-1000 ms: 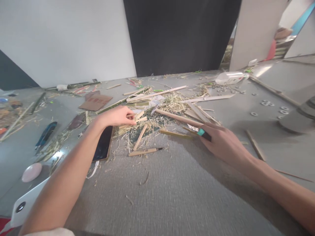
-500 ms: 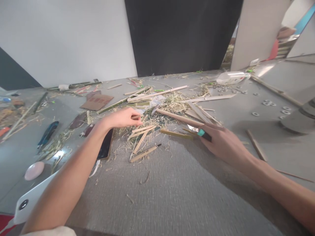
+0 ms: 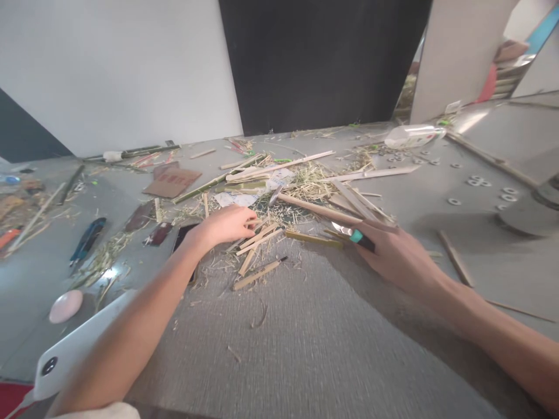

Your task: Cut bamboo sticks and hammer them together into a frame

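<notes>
My left hand [image 3: 227, 225] lies over a loose bunch of short bamboo strips [image 3: 255, 235] in the middle of the table, fingers curled round one or two of them. My right hand [image 3: 395, 254] rests on the table to the right and grips a utility knife with a teal and black handle [image 3: 358, 235], its blade pointing left toward the strips. One more split strip [image 3: 257, 273] lies just in front of the bunch. Straw-like shavings [image 3: 305, 183] cover the table behind both hands.
A dark phone [image 3: 186, 241] lies under my left wrist and a white phone [image 3: 74, 349] at the lower left. A blue cutter [image 3: 87, 238], a pink oval object [image 3: 65, 305], brown cardboard [image 3: 172, 180], long bamboo sticks [image 3: 283, 166], a clear plastic bottle [image 3: 413, 135] and several white rings [image 3: 476, 183] lie around.
My left hand has come down and toward me from the far strips onto the nearer bunch. The strips have shifted and fanned out. My right hand with the knife has hardly moved.
</notes>
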A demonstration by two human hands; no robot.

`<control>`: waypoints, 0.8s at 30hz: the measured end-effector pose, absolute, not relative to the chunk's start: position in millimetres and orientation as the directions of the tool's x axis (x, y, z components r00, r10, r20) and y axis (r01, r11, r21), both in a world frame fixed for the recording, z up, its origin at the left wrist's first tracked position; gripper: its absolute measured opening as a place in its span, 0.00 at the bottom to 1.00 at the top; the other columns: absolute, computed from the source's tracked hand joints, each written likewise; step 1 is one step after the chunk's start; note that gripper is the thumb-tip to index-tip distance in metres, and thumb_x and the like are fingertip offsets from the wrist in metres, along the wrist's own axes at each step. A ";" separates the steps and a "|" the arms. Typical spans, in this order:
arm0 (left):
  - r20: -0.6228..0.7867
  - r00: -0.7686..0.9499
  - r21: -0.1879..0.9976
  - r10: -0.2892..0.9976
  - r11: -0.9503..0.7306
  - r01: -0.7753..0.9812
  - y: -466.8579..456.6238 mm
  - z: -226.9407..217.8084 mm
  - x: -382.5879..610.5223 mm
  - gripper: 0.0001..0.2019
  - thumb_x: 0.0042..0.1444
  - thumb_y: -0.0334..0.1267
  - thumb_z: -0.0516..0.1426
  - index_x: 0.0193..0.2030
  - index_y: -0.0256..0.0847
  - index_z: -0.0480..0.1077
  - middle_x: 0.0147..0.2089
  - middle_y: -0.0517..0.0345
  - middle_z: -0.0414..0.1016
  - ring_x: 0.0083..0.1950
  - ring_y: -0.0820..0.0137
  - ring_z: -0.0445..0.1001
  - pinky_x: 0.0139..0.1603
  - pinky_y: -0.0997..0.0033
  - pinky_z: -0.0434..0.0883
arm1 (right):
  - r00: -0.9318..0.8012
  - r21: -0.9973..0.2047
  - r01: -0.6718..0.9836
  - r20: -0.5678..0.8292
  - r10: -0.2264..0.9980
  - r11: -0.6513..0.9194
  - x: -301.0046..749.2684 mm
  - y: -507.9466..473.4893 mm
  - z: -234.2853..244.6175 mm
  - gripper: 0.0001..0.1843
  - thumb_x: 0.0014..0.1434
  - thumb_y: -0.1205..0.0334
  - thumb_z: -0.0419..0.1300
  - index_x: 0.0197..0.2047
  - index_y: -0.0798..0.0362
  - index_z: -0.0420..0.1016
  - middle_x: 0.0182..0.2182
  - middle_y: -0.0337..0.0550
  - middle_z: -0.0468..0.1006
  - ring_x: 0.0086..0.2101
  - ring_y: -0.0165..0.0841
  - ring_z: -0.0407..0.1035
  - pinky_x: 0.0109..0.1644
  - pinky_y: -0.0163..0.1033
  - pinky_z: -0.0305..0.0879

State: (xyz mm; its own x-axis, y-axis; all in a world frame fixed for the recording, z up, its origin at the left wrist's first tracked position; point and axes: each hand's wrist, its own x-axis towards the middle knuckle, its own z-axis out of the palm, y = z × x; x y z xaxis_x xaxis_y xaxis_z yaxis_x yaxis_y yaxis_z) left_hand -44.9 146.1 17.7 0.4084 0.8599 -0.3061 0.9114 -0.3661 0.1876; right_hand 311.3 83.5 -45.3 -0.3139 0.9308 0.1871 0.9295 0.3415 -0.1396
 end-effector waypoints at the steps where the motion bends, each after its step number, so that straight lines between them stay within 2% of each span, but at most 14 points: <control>1: -0.297 0.402 0.179 0.866 -0.363 0.914 147.0 13.6 -44.3 0.02 0.54 0.36 0.57 0.33 0.42 0.69 0.30 0.57 0.70 0.27 0.70 0.62 0.31 0.67 0.52 | -0.311 -0.141 0.930 0.186 0.932 0.339 311.3 83.7 -45.4 0.11 0.67 0.62 0.53 0.48 0.48 0.75 0.50 0.46 0.80 0.43 0.44 0.75 0.33 0.41 0.62; 4: -0.280 0.385 0.164 0.880 -0.351 0.922 150.2 7.4 -45.8 0.02 0.52 0.34 0.56 0.31 0.42 0.66 0.27 0.59 0.67 0.25 0.71 0.59 0.30 0.66 0.50 | -0.315 -0.153 0.926 0.185 0.931 0.344 312.2 84.6 -46.5 0.12 0.67 0.61 0.53 0.50 0.48 0.74 0.51 0.45 0.80 0.43 0.44 0.76 0.34 0.41 0.62; 8: -0.221 0.355 0.144 0.908 -0.330 0.933 151.4 14.7 -49.6 0.06 0.51 0.31 0.55 0.26 0.42 0.60 0.23 0.61 0.61 0.24 0.72 0.54 0.30 0.64 0.48 | -0.323 -0.145 0.925 0.180 0.929 0.350 314.1 85.2 -48.3 0.12 0.67 0.61 0.53 0.50 0.48 0.73 0.49 0.45 0.80 0.41 0.42 0.76 0.33 0.40 0.61; 14: -0.090 0.343 0.170 0.935 -0.325 0.930 133.8 40.5 -33.8 0.06 0.57 0.35 0.53 0.29 0.42 0.61 0.26 0.58 0.66 0.26 0.70 0.58 0.30 0.65 0.50 | -0.330 -0.176 0.917 0.168 0.929 0.357 312.0 81.7 -42.4 0.11 0.67 0.63 0.53 0.50 0.49 0.73 0.49 0.46 0.80 0.42 0.42 0.76 0.34 0.40 0.63; 17: -0.095 0.409 0.237 0.908 -0.378 0.895 111.9 43.3 -9.9 0.11 0.62 0.40 0.53 0.28 0.42 0.61 0.24 0.59 0.66 0.25 0.71 0.60 0.30 0.66 0.52 | -0.329 -0.199 0.912 0.166 0.930 0.358 311.7 78.9 -39.7 0.11 0.65 0.65 0.53 0.49 0.48 0.73 0.51 0.46 0.80 0.42 0.41 0.77 0.34 0.40 0.64; 20: -0.166 0.514 0.406 0.842 -0.417 0.814 93.3 37.8 13.9 0.14 0.64 0.45 0.54 0.29 0.42 0.63 0.26 0.60 0.69 0.26 0.71 0.63 0.29 0.67 0.53 | -0.338 -0.198 0.911 0.149 0.929 0.362 315.0 77.8 -41.8 0.11 0.66 0.64 0.53 0.50 0.47 0.72 0.52 0.44 0.79 0.39 0.40 0.78 0.32 0.40 0.63; 24: -0.202 0.517 0.471 0.832 -0.381 0.796 99.8 38.3 11.2 0.17 0.71 0.44 0.46 0.32 0.42 0.64 0.28 0.59 0.71 0.28 0.71 0.67 0.31 0.67 0.57 | -0.334 -0.173 0.918 0.152 0.930 0.358 323.0 80.1 -51.2 0.12 0.67 0.62 0.53 0.52 0.44 0.71 0.52 0.43 0.79 0.39 0.42 0.78 0.30 0.41 0.63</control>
State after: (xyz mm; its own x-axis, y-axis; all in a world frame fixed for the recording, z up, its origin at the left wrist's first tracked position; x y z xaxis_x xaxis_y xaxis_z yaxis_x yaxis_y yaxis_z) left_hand 11.2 99.8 38.3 0.5174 0.8316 -0.2018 0.7957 -0.3807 0.4711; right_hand 323.0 80.1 -51.2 -0.3343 0.9302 0.1518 0.9177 0.3579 -0.1726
